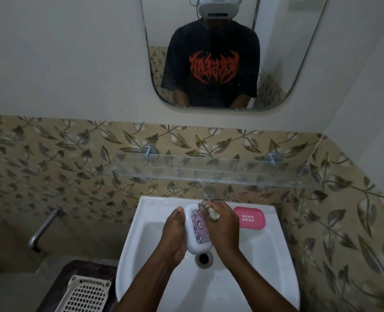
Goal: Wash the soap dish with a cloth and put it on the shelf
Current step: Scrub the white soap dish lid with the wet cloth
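A white soap dish piece (196,229) with a purple and black pattern is held over the white sink (146,235), just above the drain. My left hand (174,235) grips its left edge. My right hand (223,228) holds a small striped cloth (210,211) against the piece's upper right corner. A pink soap dish tray (250,217) with small slots lies on the sink's back right ledge. The glass shelf (209,171) runs along the tiled wall above the sink and has nothing on it.
A metal tap (209,192) sticks out under the shelf, right behind my hands. A second tap pipe (43,228) juts from the wall at left. A white plastic basket (86,294) sits at bottom left. A mirror (231,52) hangs above.
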